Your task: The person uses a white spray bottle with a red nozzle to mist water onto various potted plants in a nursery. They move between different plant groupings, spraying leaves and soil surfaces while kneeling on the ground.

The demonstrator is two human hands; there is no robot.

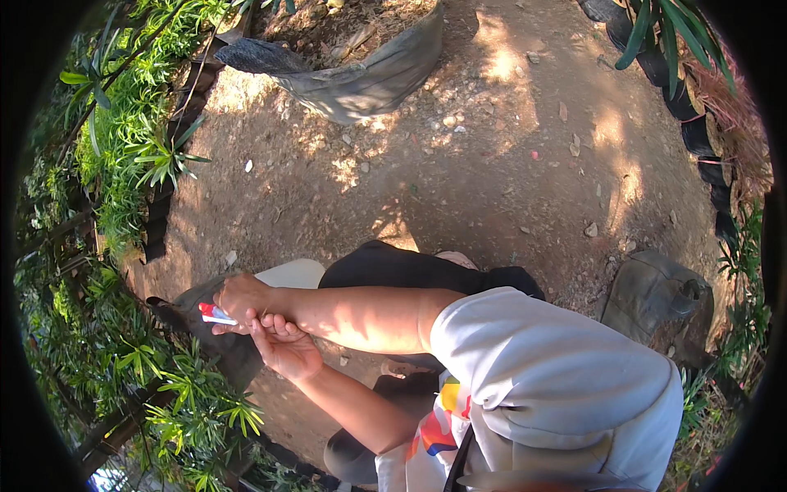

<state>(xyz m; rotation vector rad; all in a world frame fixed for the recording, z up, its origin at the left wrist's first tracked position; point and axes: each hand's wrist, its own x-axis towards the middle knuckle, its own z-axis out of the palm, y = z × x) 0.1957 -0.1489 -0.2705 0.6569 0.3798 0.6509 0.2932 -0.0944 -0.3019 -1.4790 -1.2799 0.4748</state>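
Both hands meet low at the person's left, over bare dirt beside green plants (131, 148). One hand (239, 297), right I think, is closed around a small red, white and blue tool (215, 314). Beneath it the other hand (284, 344) lies half-curled, touching that forearm.

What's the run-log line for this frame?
right hand: grip shut on small red-white-blue object | left hand: against right wrist, grip unclear | below: dark grow bag | ground: dirt
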